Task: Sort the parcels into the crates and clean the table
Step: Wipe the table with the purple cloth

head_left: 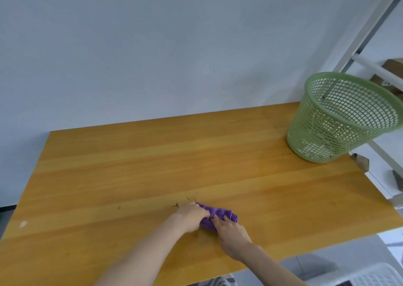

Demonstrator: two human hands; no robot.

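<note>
Purple cloth [220, 215] bunched between both hands, I wipe the wooden table [152, 165] well apart from the green basket [316, 137]. My left hand [192, 217] curls round the cloth's end away from the basket. My right hand [231, 231] presses fairly straight fingers on the end toward it. No parcels or crates show, so sorting looks finished and cleaning is the step in hand. Brown crumbs [175, 205] lie just beside my left hand, on the side away from the basket. The next stroke likely calls for firm, flat pressure to gather them.

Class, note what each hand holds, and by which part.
The left hand grips the purple cloth at its left end; the right hand presses its near edge.
</note>
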